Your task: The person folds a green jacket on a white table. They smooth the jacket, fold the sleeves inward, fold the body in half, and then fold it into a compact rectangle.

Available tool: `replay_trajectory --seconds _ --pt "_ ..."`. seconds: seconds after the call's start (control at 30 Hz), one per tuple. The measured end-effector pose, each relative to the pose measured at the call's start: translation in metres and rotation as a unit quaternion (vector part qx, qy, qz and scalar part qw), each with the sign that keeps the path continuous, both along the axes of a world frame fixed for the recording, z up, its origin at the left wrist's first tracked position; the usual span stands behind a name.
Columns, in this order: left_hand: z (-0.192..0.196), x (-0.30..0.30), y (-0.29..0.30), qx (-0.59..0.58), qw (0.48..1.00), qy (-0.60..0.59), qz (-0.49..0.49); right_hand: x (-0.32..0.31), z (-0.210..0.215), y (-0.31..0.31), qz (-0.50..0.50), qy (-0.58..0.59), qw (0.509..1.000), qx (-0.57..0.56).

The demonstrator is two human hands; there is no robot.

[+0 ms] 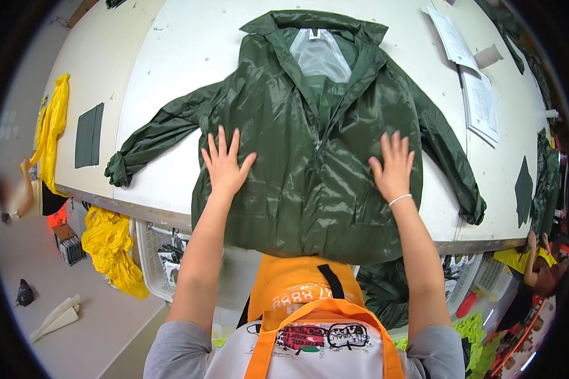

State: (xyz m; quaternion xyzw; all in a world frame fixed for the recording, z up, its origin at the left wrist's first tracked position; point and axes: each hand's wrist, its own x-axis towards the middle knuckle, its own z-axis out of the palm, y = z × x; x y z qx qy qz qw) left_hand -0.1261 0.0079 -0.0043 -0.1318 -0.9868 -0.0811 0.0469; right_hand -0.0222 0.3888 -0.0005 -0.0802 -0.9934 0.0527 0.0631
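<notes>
Dark green jacket [283, 167], glossy, crinkled, pale mesh lining [319, 58] inside neck; laid out on white table [183, 50], overhanging near edge. Left hand [226, 169], right hand [394, 169]: splayed, released, flat on jacket front.

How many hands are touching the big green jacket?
2: the left hand rests on the green jacket left of its middle, the right hand right of it.

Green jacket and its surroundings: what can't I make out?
In the head view:
Green jacket, back: hidden beneath its front.
Fabric under left hand and right hand: covered by them.
Neck label, any marks: too small.
White basket, far side: hidden by the table.
Left co-worker's head: blurred.
</notes>
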Motion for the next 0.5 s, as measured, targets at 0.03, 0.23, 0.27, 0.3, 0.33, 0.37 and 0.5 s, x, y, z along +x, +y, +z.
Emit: replay_trajectory --seconds 0.03,0.23,0.27,0.3,0.33,0.37,0.5 --pt "-0.016 0.007 -0.016 -0.009 1.0 -0.012 -0.008 0.004 -0.013 0.001 0.015 -0.073 0.997 0.007" --pt "0.017 -0.035 -0.041 0.3 0.946 -0.009 0.125 -0.033 0.02 0.027 -0.083 -0.047 0.936 -0.338" --pt "0.027 -0.066 -0.036 0.298 0.948 0.078 0.083 -0.061 0.027 0.034 -0.058 0.096 0.945 -0.308" --pt "0.035 -0.098 -0.025 0.282 0.953 0.08 0.083 -0.089 0.035 0.043 -0.08 0.114 0.945 -0.296" --pt "0.043 -0.129 -0.009 0.292 0.95 0.057 0.1 -0.12 0.036 0.053 -0.095 0.148 0.94 -0.292" --pt "0.039 -0.165 0.001 0.275 0.955 0.063 0.093 -0.152 0.03 0.065 -0.105 0.174 0.936 -0.287" --pt "0.013 -0.29 0.049 0.265 0.943 -0.1 0.174 -0.264 0.012 0.095 -0.161 0.133 0.94 -0.269"
